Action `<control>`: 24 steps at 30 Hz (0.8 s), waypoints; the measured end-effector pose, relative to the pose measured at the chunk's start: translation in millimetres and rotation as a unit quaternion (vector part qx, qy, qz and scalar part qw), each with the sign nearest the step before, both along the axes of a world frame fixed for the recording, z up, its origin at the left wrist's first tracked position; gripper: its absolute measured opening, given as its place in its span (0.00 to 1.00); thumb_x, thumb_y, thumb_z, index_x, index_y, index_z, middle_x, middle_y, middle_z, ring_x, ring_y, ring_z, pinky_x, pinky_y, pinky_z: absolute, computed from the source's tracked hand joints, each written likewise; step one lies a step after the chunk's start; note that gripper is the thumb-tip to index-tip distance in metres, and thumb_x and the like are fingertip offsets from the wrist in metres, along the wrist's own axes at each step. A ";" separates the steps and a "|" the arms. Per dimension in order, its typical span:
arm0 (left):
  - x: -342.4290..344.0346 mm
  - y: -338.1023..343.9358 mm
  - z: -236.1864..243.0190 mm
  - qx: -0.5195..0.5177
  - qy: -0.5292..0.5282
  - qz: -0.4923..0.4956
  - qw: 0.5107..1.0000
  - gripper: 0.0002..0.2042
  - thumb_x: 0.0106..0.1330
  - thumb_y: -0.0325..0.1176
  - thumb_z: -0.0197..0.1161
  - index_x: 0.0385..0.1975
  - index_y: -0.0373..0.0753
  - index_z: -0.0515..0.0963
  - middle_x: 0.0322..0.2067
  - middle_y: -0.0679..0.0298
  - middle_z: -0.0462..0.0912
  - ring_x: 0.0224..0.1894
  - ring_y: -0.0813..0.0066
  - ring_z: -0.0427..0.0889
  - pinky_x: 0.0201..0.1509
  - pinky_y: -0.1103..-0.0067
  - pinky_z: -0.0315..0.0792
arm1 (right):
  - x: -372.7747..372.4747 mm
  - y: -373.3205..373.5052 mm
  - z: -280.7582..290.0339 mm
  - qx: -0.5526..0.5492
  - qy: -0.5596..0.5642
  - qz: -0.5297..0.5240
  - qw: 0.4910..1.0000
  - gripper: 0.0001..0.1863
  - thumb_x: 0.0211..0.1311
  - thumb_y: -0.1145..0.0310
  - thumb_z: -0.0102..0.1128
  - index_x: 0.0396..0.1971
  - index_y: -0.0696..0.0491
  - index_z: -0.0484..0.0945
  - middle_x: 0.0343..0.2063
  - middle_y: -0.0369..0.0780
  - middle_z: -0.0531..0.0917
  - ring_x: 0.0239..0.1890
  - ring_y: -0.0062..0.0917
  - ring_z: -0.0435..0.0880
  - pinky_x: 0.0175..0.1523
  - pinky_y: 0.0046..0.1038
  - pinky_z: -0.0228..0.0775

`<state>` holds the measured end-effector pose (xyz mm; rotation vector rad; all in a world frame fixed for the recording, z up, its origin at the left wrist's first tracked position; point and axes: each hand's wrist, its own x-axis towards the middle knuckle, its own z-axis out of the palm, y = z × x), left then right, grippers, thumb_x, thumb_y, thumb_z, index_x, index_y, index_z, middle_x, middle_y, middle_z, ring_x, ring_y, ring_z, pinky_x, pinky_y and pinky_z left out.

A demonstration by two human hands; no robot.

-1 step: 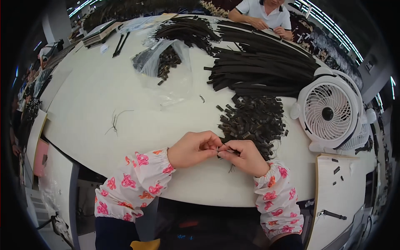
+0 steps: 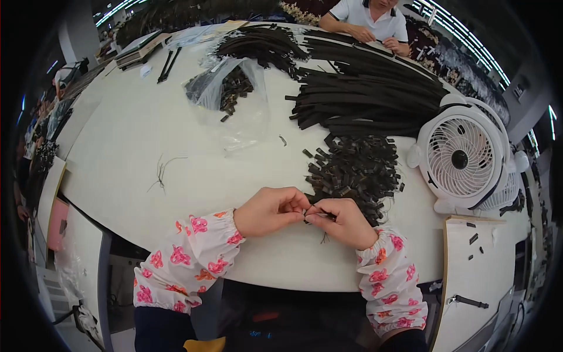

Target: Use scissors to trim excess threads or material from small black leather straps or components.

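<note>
My left hand [image 2: 271, 212] and my right hand [image 2: 347, 225] meet over the near part of the white table, fingertips pinched together. Between them is a small dark piece [image 2: 306, 213], mostly covered by the fingers, so its exact kind does not show. Thin dark threads [image 2: 325, 237] hang below my right hand. Just beyond the hands spreads a heap of small black fabric loops or tabs [image 2: 355, 167], several with loose thread ends. Floral sleeve covers are on both my forearms.
Long black strips [image 2: 369, 97] lie stacked behind the heap. A clear plastic bag [image 2: 240, 126] holds more small dark pieces. On the right stands a white fan [image 2: 460, 158], with a board [image 2: 475, 276] below it. Another person [image 2: 375, 26] sits across the table. Loose threads [image 2: 160, 175] lie left.
My fingers shift very slightly at the pinch, and the whole view moves a touch. Both hands stay together in the same place.
</note>
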<state>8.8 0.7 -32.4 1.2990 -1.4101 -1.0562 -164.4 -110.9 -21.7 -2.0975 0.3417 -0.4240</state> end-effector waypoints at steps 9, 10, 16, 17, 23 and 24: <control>-1.2 -0.7 14.0 0.099 -0.112 -0.091 0.985 0.06 0.60 0.25 0.58 0.34 0.32 0.72 0.28 0.67 0.77 0.31 0.86 0.74 0.35 0.87 0.70 | -8.0 1.4 1.6 -0.096 0.003 0.013 0.995 0.07 0.47 0.75 0.60 0.28 0.59 0.75 0.22 0.44 0.78 0.25 0.36 0.78 0.29 0.29 0.68; -1.8 2.3 10.0 0.068 -0.102 -0.072 0.990 0.05 0.59 0.26 0.58 0.32 0.33 0.73 0.23 0.68 0.76 0.25 0.87 0.71 0.29 0.86 0.67 | -5.9 -0.7 1.3 -0.091 -0.011 0.014 0.996 0.07 0.47 0.74 0.60 0.27 0.59 0.74 0.22 0.44 0.78 0.25 0.36 0.78 0.29 0.29 0.69; 2.1 1.2 3.5 0.055 -0.032 -0.033 0.997 0.04 0.58 0.27 0.58 0.30 0.34 0.73 0.19 0.69 0.75 0.21 0.88 0.69 0.25 0.87 0.65 | -9.1 -3.3 -0.1 -0.087 -0.044 0.016 0.995 0.06 0.51 0.74 0.60 0.27 0.60 0.74 0.20 0.43 0.78 0.22 0.28 0.78 0.28 0.23 0.68; 4.4 0.9 6.7 0.053 -0.036 -0.024 0.998 0.04 0.58 0.26 0.58 0.30 0.34 0.73 0.19 0.69 0.75 0.22 0.88 0.70 0.25 0.88 0.65 | -9.5 -3.6 3.0 -0.086 -0.035 0.010 0.996 0.06 0.49 0.74 0.60 0.27 0.60 0.74 0.20 0.43 0.78 0.23 0.32 0.79 0.29 0.26 0.68; 9.1 -1.9 10.1 0.075 -0.048 -0.034 0.995 0.04 0.58 0.25 0.58 0.31 0.32 0.74 0.24 0.67 0.78 0.27 0.85 0.75 0.33 0.86 0.70 | -5.9 -9.8 -4.8 -0.087 -0.066 0.002 0.994 0.07 0.47 0.76 0.58 0.28 0.59 0.73 0.21 0.43 0.78 0.24 0.36 0.78 0.29 0.29 0.69; 8.2 -3.1 15.5 0.090 -0.041 -0.014 0.995 0.04 0.58 0.25 0.58 0.31 0.32 0.74 0.24 0.67 0.78 0.27 0.86 0.74 0.33 0.86 0.69 | -5.7 -10.2 -1.2 -0.077 -0.066 -0.011 0.995 0.06 0.47 0.77 0.58 0.28 0.59 0.72 0.21 0.43 0.78 0.24 0.36 0.78 0.29 0.29 0.69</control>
